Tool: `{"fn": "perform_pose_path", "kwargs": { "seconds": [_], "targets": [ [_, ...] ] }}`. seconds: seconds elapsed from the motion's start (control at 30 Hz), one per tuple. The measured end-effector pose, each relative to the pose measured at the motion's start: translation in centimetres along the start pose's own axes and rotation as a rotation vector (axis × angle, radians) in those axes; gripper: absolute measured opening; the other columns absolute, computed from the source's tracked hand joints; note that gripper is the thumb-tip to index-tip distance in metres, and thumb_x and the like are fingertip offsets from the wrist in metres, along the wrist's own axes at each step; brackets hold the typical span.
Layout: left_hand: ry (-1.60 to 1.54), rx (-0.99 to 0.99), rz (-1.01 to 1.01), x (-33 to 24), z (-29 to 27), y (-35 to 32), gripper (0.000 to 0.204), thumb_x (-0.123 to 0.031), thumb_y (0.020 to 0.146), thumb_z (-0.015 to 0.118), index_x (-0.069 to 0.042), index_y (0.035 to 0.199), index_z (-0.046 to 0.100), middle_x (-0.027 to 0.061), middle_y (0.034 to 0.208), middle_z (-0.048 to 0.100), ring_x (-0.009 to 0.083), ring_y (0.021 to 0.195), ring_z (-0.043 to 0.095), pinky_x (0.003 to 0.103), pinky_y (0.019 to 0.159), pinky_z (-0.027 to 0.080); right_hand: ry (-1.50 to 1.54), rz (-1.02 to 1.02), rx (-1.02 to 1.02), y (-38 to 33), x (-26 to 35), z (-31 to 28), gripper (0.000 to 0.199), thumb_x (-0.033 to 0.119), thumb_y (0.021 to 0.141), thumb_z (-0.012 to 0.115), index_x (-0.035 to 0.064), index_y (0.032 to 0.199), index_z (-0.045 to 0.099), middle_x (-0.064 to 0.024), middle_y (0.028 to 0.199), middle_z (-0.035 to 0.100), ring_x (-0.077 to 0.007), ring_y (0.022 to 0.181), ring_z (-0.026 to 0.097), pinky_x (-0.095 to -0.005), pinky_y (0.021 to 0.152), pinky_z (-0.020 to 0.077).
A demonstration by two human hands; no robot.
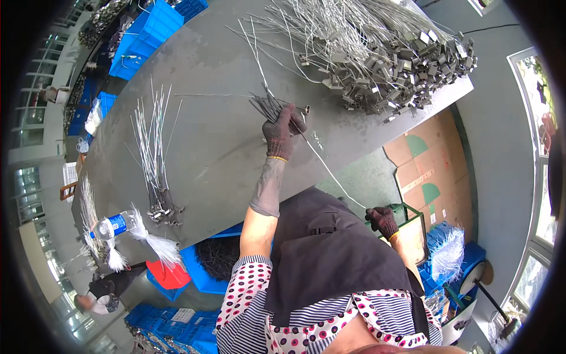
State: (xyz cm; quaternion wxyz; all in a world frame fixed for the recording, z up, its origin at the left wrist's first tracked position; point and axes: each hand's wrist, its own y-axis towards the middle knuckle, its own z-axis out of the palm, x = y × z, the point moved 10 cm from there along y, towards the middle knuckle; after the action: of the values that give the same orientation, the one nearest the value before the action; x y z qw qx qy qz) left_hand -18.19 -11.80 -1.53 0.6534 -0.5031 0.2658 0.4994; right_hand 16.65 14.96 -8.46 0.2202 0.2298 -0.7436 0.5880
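Note:
My left hand (pixel 282 131), in a dark knitted glove, is closed over the grey table (pixel 218 147). A small metal clip (pixel 307 110) sticks out at its fingertips, and a bundle of thin dark strips (pixel 266 106) fans out beyond the fingers. From this hand a pale thin wire (pixel 331 171) runs down to the right, nearly straight. My right hand (pixel 382 221), gloved as well, grips the wire's other end beside the table. Some fingers of both hands are hidden. Past my left hand, loose wires (pixel 257 56) reach toward a big heap of wires with metal blocks (pixel 389 71).
A smaller wire bundle (pixel 154 159) lies on the table's left part. Near the left edge are a water bottle (pixel 112 226) and white strand bundles (pixel 154 243). Blue bins (pixel 203 277) and a red container (pixel 168 276) stand below. Cardboard (pixel 439 159) leans at right. Another person (pixel 106 292) is far left.

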Motion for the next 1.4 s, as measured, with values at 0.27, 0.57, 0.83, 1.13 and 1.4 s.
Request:
{"fn": "perform_pose_path", "kwargs": {
  "seconds": [0.27,0.57,0.83,1.13,1.4],
  "targets": [
    [0.206,0.369,-0.333,5.4,1.7,-4.9,0.026,-0.024,0.096,0.064,-0.001,0.107,0.070,0.0074,0.091,0.072,0.0182,0.080,0.071,0.031,0.062,0.057,0.084,-0.235,0.076,5.4,10.9,4.2,0.043,0.036,0.096,0.058,-0.0034,0.084,0.070,-0.0058,0.061,0.060,-0.0117,0.053,0.053,-0.0271,0.050,0.0405],
    [0.327,0.418,0.056,3.0,3.4,-3.4,0.021,-0.017,0.098,0.060,-0.001,0.104,0.072,0.0039,0.104,0.071,0.0115,0.094,0.065,0.026,0.085,0.051,0.440,-0.230,-0.016,9.2,23.1,7.3,0.067,0.055,0.097,0.046,-0.0017,0.132,0.048,-0.0174,0.099,0.068,-0.0183,0.062,0.061,-0.0297,0.047,0.0471],
    [0.390,0.232,-0.076,3.2,3.4,-1.7,0.022,-0.021,0.094,0.066,-0.002,0.101,0.073,0.0032,0.089,0.072,0.0109,0.078,0.065,0.026,0.063,0.050,0.412,-0.219,0.213,11.5,26.3,11.6,0.063,0.057,0.098,0.044,0.0008,0.120,0.061,-0.0118,0.088,0.069,-0.0156,0.060,0.059,-0.0292,0.051,0.0453],
    [0.213,0.063,-0.095,2.8,-0.5,-0.6,0.021,-0.023,0.092,0.070,-0.004,0.099,0.073,0.0054,0.083,0.071,0.0077,0.060,0.060,0.025,0.053,0.048,-0.060,-0.239,0.232,8.9,25.9,12.9,0.046,0.041,0.090,0.064,0.0014,0.114,0.066,-0.0127,0.090,0.070,-0.0181,0.074,0.066,-0.0320,0.067,0.0534],
    [0.064,0.194,-0.293,0.8,2.1,0.5,0.018,-0.018,0.091,0.066,0.000,0.091,0.069,0.0067,0.074,0.066,0.0099,0.050,0.052,0.026,0.042,0.038,-0.417,-0.587,-0.131,8.1,27.1,10.8,0.038,0.029,0.088,0.066,0.0052,0.119,0.064,-0.0153,0.099,0.071,-0.0265,0.084,0.069,-0.0377,0.074,0.0542]
  ]
}}
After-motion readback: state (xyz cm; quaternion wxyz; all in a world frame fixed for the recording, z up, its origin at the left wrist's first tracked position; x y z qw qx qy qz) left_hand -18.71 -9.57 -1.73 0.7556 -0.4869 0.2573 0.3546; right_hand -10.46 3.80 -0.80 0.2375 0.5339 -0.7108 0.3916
